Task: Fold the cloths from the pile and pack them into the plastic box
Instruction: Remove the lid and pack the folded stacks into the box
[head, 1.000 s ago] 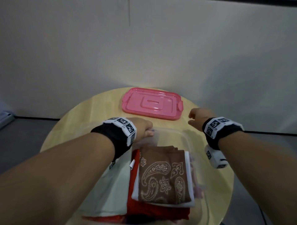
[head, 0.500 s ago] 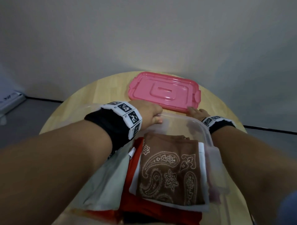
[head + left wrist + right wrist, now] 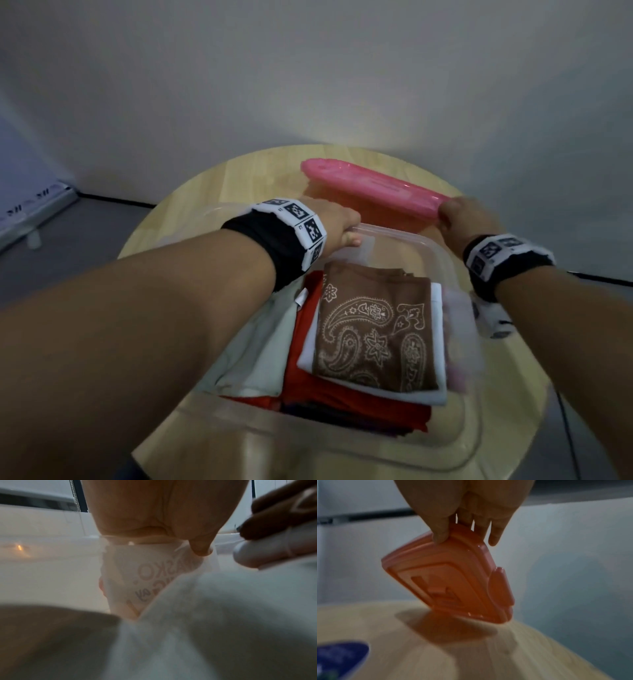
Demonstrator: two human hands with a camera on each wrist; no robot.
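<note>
A clear plastic box point(image 3: 442, 260) stands on the round wooden table point(image 3: 212, 192), holding folded cloths: a brown paisley one point(image 3: 373, 329) on top of white, red point(image 3: 342, 397) and pale green point(image 3: 263, 356) ones. My left hand point(image 3: 342, 228) grips the box's far left rim; in the left wrist view my thumb point(image 3: 200, 547) hooks over the clear rim point(image 3: 51, 543). My right hand point(image 3: 459, 217) pinches the near right edge of the pink lid point(image 3: 373, 190) and holds it tilted, its far edge resting on the table. In the right wrist view the lid point(image 3: 453, 581) hangs from my fingers point(image 3: 440, 534).
A pale wall rises just behind the table. A white strip-like object point(image 3: 34, 209) lies on the grey floor at far left. The table's right edge point(image 3: 534, 377) sits close beside the box.
My right hand reached the pink lid, took hold of its near right edge and tipped it up off the table. The left hand stayed on the box rim.
</note>
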